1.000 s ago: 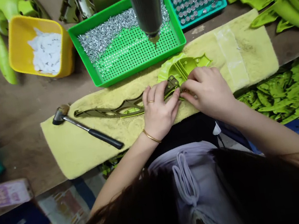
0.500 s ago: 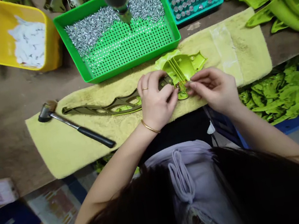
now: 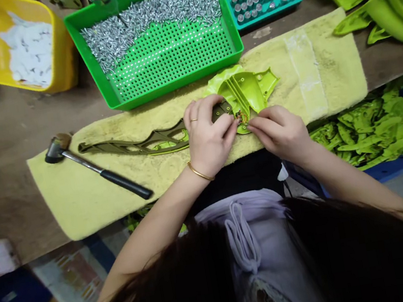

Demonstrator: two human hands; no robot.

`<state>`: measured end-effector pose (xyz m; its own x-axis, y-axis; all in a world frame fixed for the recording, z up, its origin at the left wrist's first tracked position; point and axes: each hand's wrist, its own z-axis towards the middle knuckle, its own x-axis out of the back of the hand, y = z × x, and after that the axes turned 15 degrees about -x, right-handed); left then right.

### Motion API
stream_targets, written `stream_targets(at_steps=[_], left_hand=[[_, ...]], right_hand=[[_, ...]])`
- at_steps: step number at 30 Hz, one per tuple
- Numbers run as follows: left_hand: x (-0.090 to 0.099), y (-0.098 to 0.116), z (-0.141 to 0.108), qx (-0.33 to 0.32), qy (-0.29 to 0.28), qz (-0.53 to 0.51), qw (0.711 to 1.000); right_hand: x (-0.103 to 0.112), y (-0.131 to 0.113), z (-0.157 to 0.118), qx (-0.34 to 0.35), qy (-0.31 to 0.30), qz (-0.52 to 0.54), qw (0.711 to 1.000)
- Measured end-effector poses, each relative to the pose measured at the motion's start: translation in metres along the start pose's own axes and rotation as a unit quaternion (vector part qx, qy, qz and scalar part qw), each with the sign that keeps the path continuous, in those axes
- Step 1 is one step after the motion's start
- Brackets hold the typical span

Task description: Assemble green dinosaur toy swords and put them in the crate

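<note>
Right hand (image 3: 283, 132): has dropped slightly in the last half second, from beside the wires (image 3: 243, 115) to the lower edge of the green shell (image 3: 252, 85).
Wires: the small tangle between the hands now shows more plainly; the work seems to centre on tucking or placing them in the shell.
Right grip: thumb and forefinger pinched together at the shell's edge; cannot tell whether a wire or tiny part sits between them.
Left hand (image 3: 208, 132): stays over the inner end of the brown frame (image 3: 135, 147).
Left grip: closed on the frame, fingers over the top and thumb below, tips just beside the wires.
Green shell: lies hollow side up on the yellow cloth (image 3: 336, 56), below the screw tray (image 3: 169, 74).
Hammer (image 3: 124, 183): lies on the cloth, left of the frame, untouched.
</note>
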<state>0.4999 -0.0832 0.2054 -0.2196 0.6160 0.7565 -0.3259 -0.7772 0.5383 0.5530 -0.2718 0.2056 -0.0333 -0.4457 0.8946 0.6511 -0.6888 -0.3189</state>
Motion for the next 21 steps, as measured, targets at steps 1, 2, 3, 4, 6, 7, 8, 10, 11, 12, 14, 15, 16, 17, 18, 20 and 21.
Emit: stream_targets(at_steps=[1, 2, 3, 4, 6, 7, 8, 10, 11, 12, 14, 15, 16, 17, 18, 20, 21], left_hand=[[0.000, 0.001, 0.001, 0.000, -0.001, 0.002, 1.000], [-0.001, 0.001, 0.002, 0.002, -0.001, 0.007, 1.000], [-0.001, 0.001, 0.002, 0.007, 0.000, 0.014, 1.000], [-0.002, 0.002, 0.003, 0.013, 0.002, 0.021, 1.000], [-0.005, 0.002, 0.005, 0.025, 0.003, 0.034, 0.999], [-0.005, 0.002, 0.005, 0.028, 0.000, 0.037, 0.999], [-0.006, 0.002, 0.005, 0.029, -0.004, 0.040, 0.999], [-0.006, 0.003, 0.004, 0.027, -0.008, 0.042, 0.999], [-0.006, 0.003, 0.004, 0.026, -0.008, 0.043, 0.999], [-0.006, 0.003, 0.003, 0.026, -0.007, 0.043, 0.999], [-0.006, 0.003, 0.003, 0.028, -0.005, 0.042, 0.999], [-0.006, 0.003, 0.003, 0.029, -0.005, 0.041, 0.999], [-0.007, 0.002, 0.003, 0.030, -0.006, 0.040, 0.999], [-0.007, 0.002, 0.003, 0.030, -0.006, 0.040, 0.999], [-0.008, 0.001, 0.003, 0.029, -0.006, 0.041, 0.999], [-0.008, 0.000, 0.003, 0.020, -0.003, 0.047, 0.999], [-0.007, 0.000, 0.003, 0.011, 0.001, 0.052, 0.999]], right_hand=[[0.002, -0.001, 0.002, 0.006, -0.011, -0.011, 1.000], [0.003, -0.002, 0.004, 0.005, -0.023, -0.015, 1.000], [0.003, -0.002, 0.007, -0.005, -0.035, -0.007, 0.999], [0.003, -0.003, 0.009, -0.023, -0.046, 0.013, 0.999], [0.002, -0.002, 0.012, -0.059, -0.058, 0.068, 0.994], [0.001, 0.000, 0.012, -0.064, -0.058, 0.088, 0.992], [0.001, 0.001, 0.012, -0.058, -0.058, 0.093, 0.992], [0.002, 0.003, 0.011, -0.025, -0.057, 0.060, 0.996], [0.004, 0.004, 0.010, -0.006, -0.057, 0.035, 0.998], [0.006, 0.003, 0.010, 0.009, -0.060, 0.009, 0.998], [0.008, 0.002, 0.011, 0.021, -0.063, -0.031, 0.997], [0.009, 0.000, 0.012, 0.019, -0.063, -0.043, 0.997], [0.008, -0.001, 0.014, 0.013, -0.065, -0.051, 0.997], [0.007, -0.001, 0.016, 0.002, -0.069, -0.054, 0.996], [0.005, -0.002, 0.018, -0.009, -0.075, -0.051, 0.996], [0.001, -0.002, 0.021, -0.026, -0.092, -0.037, 0.995], [0.001, -0.003, 0.021, -0.028, -0.100, -0.025, 0.994]])
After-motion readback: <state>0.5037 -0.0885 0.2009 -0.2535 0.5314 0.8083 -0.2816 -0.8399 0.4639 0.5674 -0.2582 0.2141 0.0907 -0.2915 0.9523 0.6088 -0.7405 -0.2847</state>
